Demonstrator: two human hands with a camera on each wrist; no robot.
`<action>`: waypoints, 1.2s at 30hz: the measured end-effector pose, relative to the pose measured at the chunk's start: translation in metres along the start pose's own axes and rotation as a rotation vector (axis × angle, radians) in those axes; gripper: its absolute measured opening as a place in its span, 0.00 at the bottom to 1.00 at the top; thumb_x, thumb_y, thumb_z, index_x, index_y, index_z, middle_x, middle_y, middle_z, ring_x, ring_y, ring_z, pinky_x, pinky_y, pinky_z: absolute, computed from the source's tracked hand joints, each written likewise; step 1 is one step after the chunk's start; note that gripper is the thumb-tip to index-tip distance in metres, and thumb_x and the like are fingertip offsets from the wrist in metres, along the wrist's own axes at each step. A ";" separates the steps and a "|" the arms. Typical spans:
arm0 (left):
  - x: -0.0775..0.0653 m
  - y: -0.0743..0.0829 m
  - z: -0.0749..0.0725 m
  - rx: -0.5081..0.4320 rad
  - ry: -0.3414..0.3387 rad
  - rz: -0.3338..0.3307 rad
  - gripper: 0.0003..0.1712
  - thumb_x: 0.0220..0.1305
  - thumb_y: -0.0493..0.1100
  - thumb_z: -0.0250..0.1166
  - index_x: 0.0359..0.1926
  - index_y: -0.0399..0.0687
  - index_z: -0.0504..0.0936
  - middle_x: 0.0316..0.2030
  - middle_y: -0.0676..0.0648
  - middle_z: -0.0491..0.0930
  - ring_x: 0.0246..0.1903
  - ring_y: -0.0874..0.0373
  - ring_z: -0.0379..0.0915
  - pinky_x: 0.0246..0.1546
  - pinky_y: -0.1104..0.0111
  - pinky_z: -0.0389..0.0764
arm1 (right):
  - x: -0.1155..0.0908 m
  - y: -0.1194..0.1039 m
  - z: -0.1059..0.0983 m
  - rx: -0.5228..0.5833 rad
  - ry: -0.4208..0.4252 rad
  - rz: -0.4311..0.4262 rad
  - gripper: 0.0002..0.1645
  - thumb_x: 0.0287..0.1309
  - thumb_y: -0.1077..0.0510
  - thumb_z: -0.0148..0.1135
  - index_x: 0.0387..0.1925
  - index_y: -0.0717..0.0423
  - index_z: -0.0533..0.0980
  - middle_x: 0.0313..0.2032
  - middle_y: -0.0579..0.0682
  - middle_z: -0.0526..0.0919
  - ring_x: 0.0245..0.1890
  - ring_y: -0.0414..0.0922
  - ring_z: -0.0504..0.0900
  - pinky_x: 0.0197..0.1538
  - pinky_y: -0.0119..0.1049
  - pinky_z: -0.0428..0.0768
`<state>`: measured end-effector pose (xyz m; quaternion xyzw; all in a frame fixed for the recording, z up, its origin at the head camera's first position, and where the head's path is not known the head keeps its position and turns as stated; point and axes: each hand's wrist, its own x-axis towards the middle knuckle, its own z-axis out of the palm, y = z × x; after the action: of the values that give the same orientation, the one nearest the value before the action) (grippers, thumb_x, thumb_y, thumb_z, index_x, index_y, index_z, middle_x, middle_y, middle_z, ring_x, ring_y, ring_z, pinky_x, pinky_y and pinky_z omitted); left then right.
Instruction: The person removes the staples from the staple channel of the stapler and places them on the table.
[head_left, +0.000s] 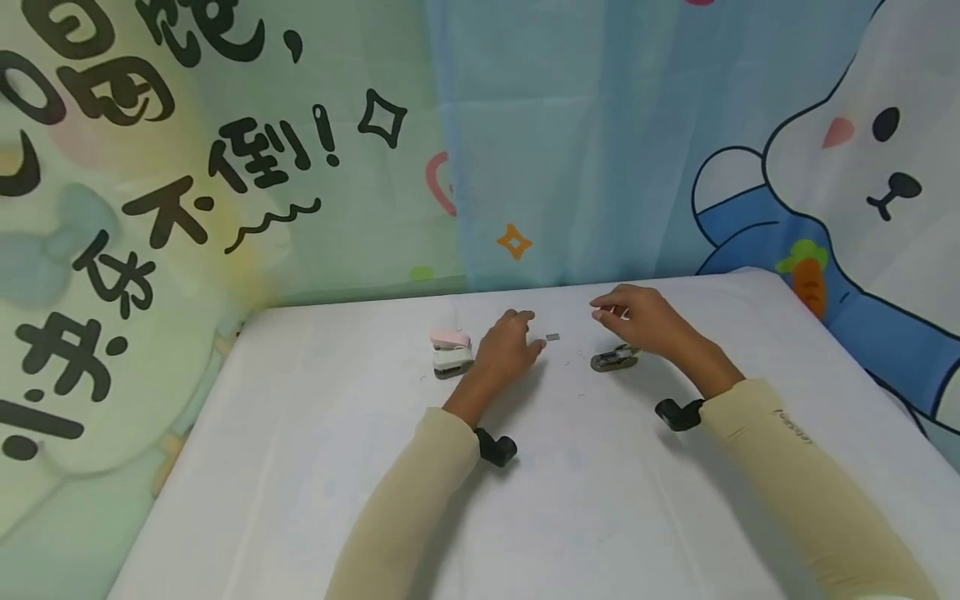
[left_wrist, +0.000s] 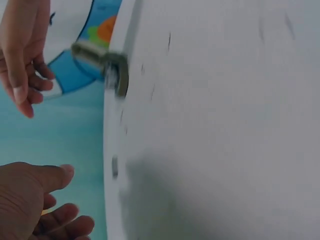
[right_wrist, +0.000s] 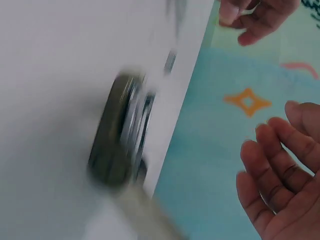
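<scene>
My left hand [head_left: 510,348] hovers over the table with loosely bent fingers and nothing in its grasp. Just left of it stands a small pink and white stapler [head_left: 452,354]. A short grey strip of staples [head_left: 552,337] lies to the right of its fingertips. My right hand [head_left: 637,318] is raised above an olive-green stapler [head_left: 613,358], fingers relaxed and holding nothing. In the right wrist view this stapler [right_wrist: 112,135] is swung open, its metal channel exposed and its lighter arm [right_wrist: 150,215] folded out, blurred.
Tiny loose staples [left_wrist: 152,91] are scattered on the white tabletop [head_left: 555,500] between the hands. Behind the table's back edge hangs a printed curtain [head_left: 555,150]. Black wrist-camera mounts [head_left: 497,448] stick out from both sleeves.
</scene>
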<state>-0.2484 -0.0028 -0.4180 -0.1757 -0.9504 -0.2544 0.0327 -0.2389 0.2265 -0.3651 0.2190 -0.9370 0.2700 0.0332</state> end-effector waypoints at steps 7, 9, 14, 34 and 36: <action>-0.012 -0.039 -0.027 0.068 0.060 -0.007 0.29 0.61 0.51 0.70 0.59 0.41 0.78 0.48 0.43 0.78 0.48 0.53 0.75 0.45 0.63 0.77 | 0.028 -0.026 0.034 0.118 -0.044 -0.078 0.19 0.64 0.58 0.63 0.54 0.63 0.79 0.43 0.54 0.83 0.40 0.49 0.78 0.41 0.44 0.78; -0.017 -0.050 -0.031 0.083 0.076 -0.007 0.29 0.60 0.53 0.71 0.57 0.41 0.79 0.46 0.43 0.79 0.47 0.51 0.74 0.45 0.61 0.77 | 0.035 -0.033 0.046 0.140 -0.048 -0.114 0.19 0.63 0.58 0.64 0.53 0.63 0.79 0.42 0.53 0.83 0.39 0.48 0.79 0.40 0.43 0.79; -0.034 -0.077 -0.039 0.118 0.131 -0.009 0.29 0.54 0.55 0.74 0.51 0.41 0.83 0.43 0.42 0.80 0.45 0.46 0.73 0.46 0.57 0.75 | 0.051 -0.051 0.076 0.176 -0.086 -0.176 0.19 0.62 0.59 0.65 0.53 0.63 0.79 0.44 0.57 0.82 0.40 0.48 0.80 0.41 0.42 0.79; -0.054 -0.121 -0.045 -0.152 -0.013 -0.104 0.21 0.52 0.43 0.77 0.44 0.37 0.82 0.30 0.47 0.75 0.29 0.56 0.67 0.31 0.66 0.69 | 0.080 -0.093 0.127 0.225 -0.196 -0.171 0.15 0.63 0.62 0.64 0.51 0.60 0.80 0.45 0.52 0.82 0.41 0.46 0.80 0.43 0.41 0.77; -0.053 -0.123 -0.044 -0.146 -0.043 -0.108 0.21 0.53 0.43 0.76 0.46 0.38 0.84 0.32 0.46 0.77 0.30 0.56 0.69 0.32 0.66 0.70 | 0.079 -0.094 0.128 0.231 -0.221 -0.154 0.15 0.63 0.61 0.63 0.51 0.60 0.80 0.45 0.52 0.82 0.41 0.47 0.80 0.43 0.40 0.77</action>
<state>-0.2437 -0.1411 -0.4461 -0.1316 -0.9380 -0.3204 -0.0143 -0.2633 0.0577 -0.4136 0.3206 -0.8783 0.3467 -0.0747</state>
